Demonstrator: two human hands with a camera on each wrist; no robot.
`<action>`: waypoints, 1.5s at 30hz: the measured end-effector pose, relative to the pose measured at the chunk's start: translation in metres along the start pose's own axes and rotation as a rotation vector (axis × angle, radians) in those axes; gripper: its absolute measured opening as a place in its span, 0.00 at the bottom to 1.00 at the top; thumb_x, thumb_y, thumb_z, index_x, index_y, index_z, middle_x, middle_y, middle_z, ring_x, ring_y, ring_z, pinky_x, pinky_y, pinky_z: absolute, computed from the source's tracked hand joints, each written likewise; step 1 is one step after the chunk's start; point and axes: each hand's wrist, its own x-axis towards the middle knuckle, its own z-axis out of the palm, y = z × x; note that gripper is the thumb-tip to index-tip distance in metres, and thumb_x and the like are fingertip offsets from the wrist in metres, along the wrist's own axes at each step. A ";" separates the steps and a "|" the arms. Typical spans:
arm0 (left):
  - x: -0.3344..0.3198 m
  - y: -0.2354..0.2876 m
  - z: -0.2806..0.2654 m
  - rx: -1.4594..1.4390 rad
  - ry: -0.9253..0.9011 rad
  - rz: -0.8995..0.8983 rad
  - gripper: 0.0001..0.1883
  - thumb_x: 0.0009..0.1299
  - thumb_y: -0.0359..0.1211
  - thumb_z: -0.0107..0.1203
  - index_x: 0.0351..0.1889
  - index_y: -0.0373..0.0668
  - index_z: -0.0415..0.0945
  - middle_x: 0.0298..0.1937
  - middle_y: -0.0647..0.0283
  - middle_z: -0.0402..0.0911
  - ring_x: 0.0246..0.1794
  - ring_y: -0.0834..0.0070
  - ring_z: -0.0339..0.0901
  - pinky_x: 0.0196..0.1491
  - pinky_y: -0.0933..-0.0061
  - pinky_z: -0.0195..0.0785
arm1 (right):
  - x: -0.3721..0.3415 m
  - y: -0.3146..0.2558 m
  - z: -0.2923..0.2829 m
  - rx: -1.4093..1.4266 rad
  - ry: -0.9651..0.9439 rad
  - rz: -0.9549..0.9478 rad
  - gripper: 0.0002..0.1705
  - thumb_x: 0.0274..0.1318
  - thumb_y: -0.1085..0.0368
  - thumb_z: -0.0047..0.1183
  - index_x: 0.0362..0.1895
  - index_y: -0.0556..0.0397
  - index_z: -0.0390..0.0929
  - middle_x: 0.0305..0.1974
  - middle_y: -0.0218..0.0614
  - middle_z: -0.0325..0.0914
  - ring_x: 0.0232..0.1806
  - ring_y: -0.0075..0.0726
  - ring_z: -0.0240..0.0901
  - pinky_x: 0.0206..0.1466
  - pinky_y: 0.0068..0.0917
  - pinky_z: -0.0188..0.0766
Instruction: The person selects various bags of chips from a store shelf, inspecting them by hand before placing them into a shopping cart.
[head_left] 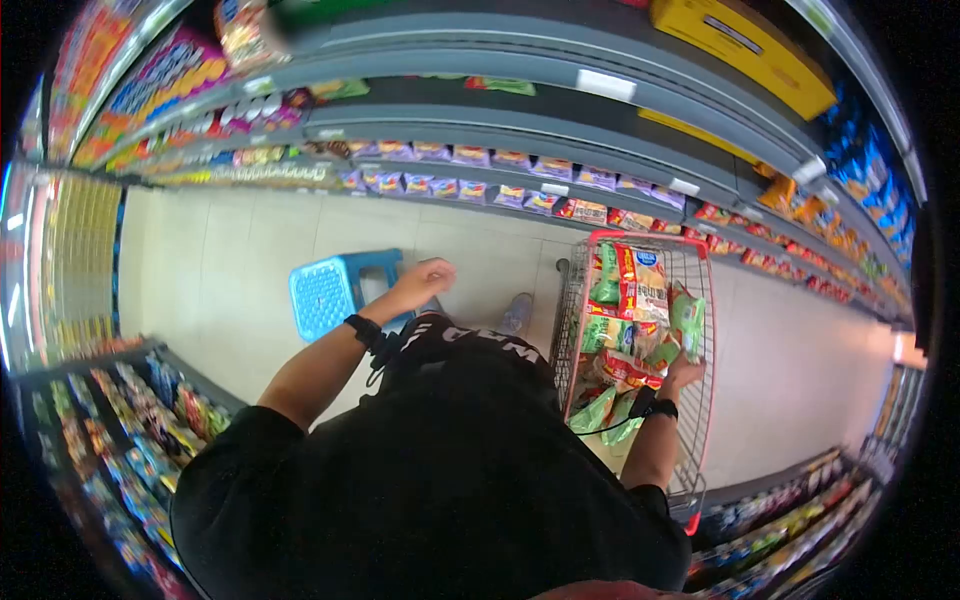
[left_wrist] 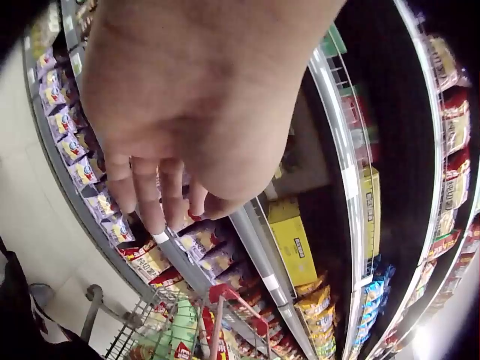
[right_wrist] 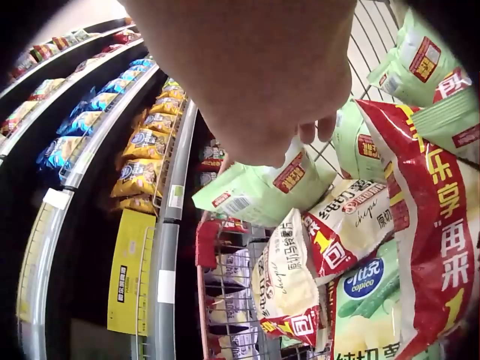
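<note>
My left hand (head_left: 430, 280) is held over the floor beside a blue stool (head_left: 322, 298), holding nothing; in the left wrist view the fingers of this hand (left_wrist: 187, 127) hang loosely bent. Inside the cart (head_left: 706, 350), at its right side, my right hand (head_left: 684, 372) grips the near end of a green snack bag (head_left: 688, 318). From the right wrist, the hand (right_wrist: 262, 82) covers part of that green bag (right_wrist: 259, 195), and its fingertips are partly hidden. Red-and-white bags (head_left: 648, 285) and other green bags (head_left: 605, 333) lie in the cart.
Shelves with purple snack bags (head_left: 470, 190) and a yellow box (head_left: 745, 55) run across the far side. More stocked shelves (head_left: 140, 450) stand at the lower left. Shoes (head_left: 516, 314) show on the tiled floor (head_left: 240, 240) between stool and cart.
</note>
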 end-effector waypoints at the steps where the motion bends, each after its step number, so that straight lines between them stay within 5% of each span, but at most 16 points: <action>1: -0.007 -0.008 -0.001 -0.013 0.016 0.014 0.13 0.70 0.29 0.50 0.51 0.34 0.71 0.44 0.60 0.79 0.42 0.75 0.78 0.50 0.73 0.71 | -0.007 -0.024 -0.019 -0.161 0.141 -0.088 0.29 0.48 0.62 0.63 0.51 0.69 0.71 0.42 0.55 0.76 0.42 0.44 0.74 0.46 0.36 0.71; 2: -0.014 -0.017 -0.004 -0.026 0.030 0.028 0.13 0.70 0.28 0.49 0.51 0.34 0.71 0.44 0.60 0.79 0.42 0.75 0.77 0.50 0.73 0.71 | -0.010 -0.040 -0.030 -0.317 0.289 -0.177 0.27 0.48 0.63 0.62 0.48 0.70 0.74 0.39 0.55 0.78 0.40 0.45 0.75 0.45 0.37 0.71; 5: -0.045 -0.029 -0.013 -0.035 0.068 0.025 0.13 0.69 0.27 0.49 0.51 0.35 0.71 0.44 0.59 0.79 0.43 0.75 0.77 0.49 0.73 0.71 | 0.011 0.006 -0.009 0.268 -0.484 0.225 0.18 0.49 0.65 0.55 0.39 0.71 0.78 0.30 0.55 0.79 0.32 0.50 0.75 0.39 0.39 0.70; 8: -0.069 -0.042 -0.035 -0.017 0.127 0.034 0.13 0.69 0.26 0.48 0.51 0.35 0.71 0.44 0.60 0.79 0.43 0.75 0.77 0.48 0.74 0.70 | -0.013 -0.042 -0.022 -0.050 -0.325 0.038 0.15 0.49 0.68 0.49 0.32 0.72 0.78 0.27 0.54 0.78 0.27 0.51 0.73 0.36 0.43 0.68; 11: -0.109 -0.067 -0.051 -0.090 0.194 0.022 0.14 0.69 0.27 0.48 0.51 0.36 0.71 0.44 0.61 0.79 0.43 0.74 0.77 0.47 0.73 0.70 | -0.019 -0.070 -0.024 -0.026 -0.124 -0.200 0.15 0.50 0.67 0.48 0.34 0.71 0.77 0.28 0.54 0.79 0.28 0.49 0.74 0.36 0.43 0.68; 12: -0.121 -0.074 -0.058 -0.110 0.221 0.022 0.14 0.69 0.28 0.47 0.52 0.36 0.71 0.45 0.61 0.79 0.43 0.74 0.77 0.47 0.73 0.70 | -0.018 -0.088 -0.026 0.004 -0.182 -0.106 0.15 0.51 0.68 0.48 0.36 0.71 0.75 0.30 0.55 0.78 0.30 0.48 0.74 0.36 0.44 0.68; 15: -0.151 -0.088 -0.075 -0.173 0.232 -0.009 0.14 0.70 0.30 0.46 0.52 0.37 0.70 0.47 0.61 0.78 0.43 0.74 0.78 0.46 0.73 0.69 | -0.069 -0.192 -0.061 0.325 -0.138 -0.362 0.14 0.53 0.73 0.45 0.41 0.71 0.73 0.36 0.52 0.78 0.34 0.44 0.74 0.37 0.44 0.70; 17: -0.167 -0.086 -0.079 -0.224 0.207 -0.030 0.14 0.71 0.31 0.46 0.53 0.38 0.70 0.48 0.61 0.78 0.44 0.74 0.78 0.47 0.72 0.70 | -0.123 -0.269 -0.085 0.694 -0.338 -0.339 0.12 0.56 0.75 0.44 0.44 0.67 0.73 0.40 0.43 0.76 0.37 0.37 0.73 0.38 0.37 0.71; 21: -0.173 -0.097 -0.089 -0.381 0.050 -0.006 0.19 0.74 0.40 0.44 0.57 0.40 0.68 0.53 0.60 0.76 0.49 0.71 0.77 0.52 0.70 0.69 | -0.205 -0.341 -0.089 0.556 -0.569 -0.644 0.09 0.56 0.74 0.50 0.43 0.60 0.73 0.42 0.34 0.72 0.43 0.29 0.71 0.44 0.24 0.69; 23: -0.174 -0.079 -0.098 -0.524 -0.010 -0.010 0.25 0.75 0.47 0.43 0.62 0.41 0.65 0.58 0.58 0.74 0.55 0.69 0.75 0.55 0.67 0.68 | -0.268 -0.394 -0.101 0.507 -0.832 -0.661 0.07 0.54 0.76 0.52 0.39 0.61 0.72 0.43 0.36 0.73 0.46 0.29 0.71 0.45 0.24 0.69; 28: -0.203 -0.017 -0.122 -1.214 -0.091 0.277 0.36 0.74 0.59 0.36 0.71 0.44 0.51 0.69 0.54 0.61 0.69 0.63 0.61 0.67 0.52 0.57 | -0.409 -0.470 -0.103 0.469 -0.918 -1.235 0.07 0.49 0.78 0.53 0.34 0.60 0.72 0.47 0.43 0.74 0.48 0.41 0.74 0.49 0.29 0.70; 33: -0.240 -0.024 -0.154 -1.129 0.166 0.324 0.31 0.73 0.45 0.49 0.68 0.41 0.54 0.61 0.54 0.71 0.55 0.67 0.76 0.55 0.63 0.73 | -0.471 -0.491 -0.110 0.496 -1.249 -1.383 0.06 0.46 0.81 0.53 0.30 0.61 0.72 0.49 0.47 0.72 0.53 0.48 0.73 0.57 0.35 0.68; 34: -0.245 -0.027 -0.157 -1.044 0.228 0.363 0.30 0.72 0.42 0.52 0.67 0.40 0.55 0.59 0.54 0.72 0.53 0.68 0.77 0.52 0.65 0.75 | -0.473 -0.492 -0.107 0.479 -1.363 -1.407 0.10 0.47 0.79 0.53 0.37 0.60 0.71 0.53 0.46 0.69 0.57 0.45 0.69 0.59 0.36 0.65; 37: -0.257 -0.032 -0.159 -1.081 0.322 0.257 0.29 0.70 0.34 0.55 0.66 0.39 0.55 0.57 0.53 0.73 0.52 0.68 0.77 0.51 0.67 0.76 | -0.484 -0.486 -0.089 0.701 -1.741 -0.735 0.21 0.53 0.72 0.56 0.51 0.56 0.66 0.59 0.45 0.64 0.65 0.41 0.61 0.64 0.35 0.59; 43: -0.267 -0.024 -0.154 -0.790 0.308 0.354 0.33 0.67 0.34 0.57 0.67 0.38 0.54 0.59 0.56 0.72 0.55 0.72 0.73 0.55 0.67 0.71 | -0.510 -0.498 -0.062 0.786 -1.677 -0.592 0.39 0.55 0.56 0.59 0.65 0.59 0.56 0.62 0.45 0.62 0.66 0.38 0.56 0.68 0.35 0.52; 45: -0.271 -0.021 -0.147 -0.708 0.353 0.387 0.33 0.67 0.33 0.57 0.67 0.37 0.54 0.59 0.57 0.71 0.56 0.73 0.72 0.56 0.68 0.70 | -0.516 -0.506 -0.067 0.688 -1.629 -0.509 0.37 0.53 0.61 0.60 0.63 0.61 0.58 0.56 0.44 0.69 0.58 0.36 0.65 0.62 0.33 0.61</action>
